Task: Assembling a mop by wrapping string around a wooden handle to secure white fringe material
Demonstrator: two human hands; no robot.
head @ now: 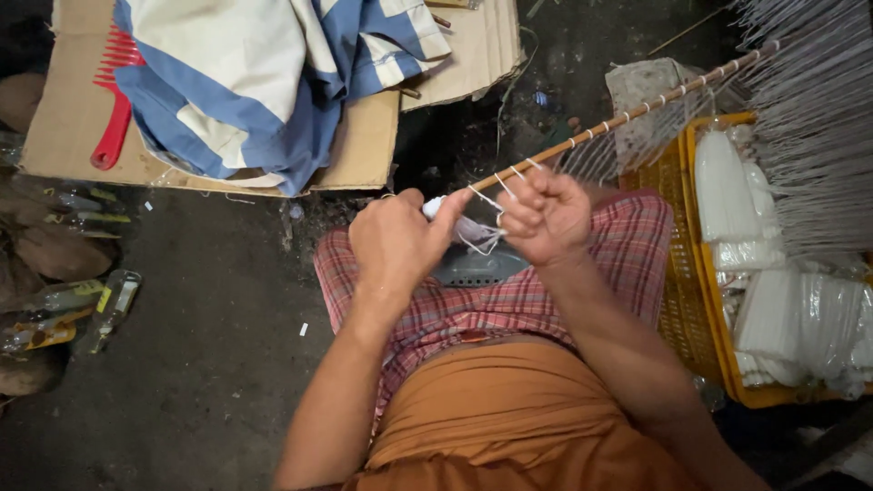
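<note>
My left hand (393, 238) grips the near end of a thin wooden stick (627, 116) together with a small wad of white string (436, 206). The stick runs up to the right, with many white strings (809, 109) hanging from it in a row. My right hand (544, 215) is closed around loops of white string (486, 227) right beside the stick's end, fingers pinching the strands. Both hands are held over my lap, which is covered by a red checked cloth (509, 300).
A yellow plastic basket (705, 273) with bundles of white sticks in clear wrap sits at my right. A flattened cardboard sheet (73, 118) ahead carries a red comb (115, 100) and a blue and white cloth (264, 82). Several small bottles (82, 309) lie at the left on the dark floor.
</note>
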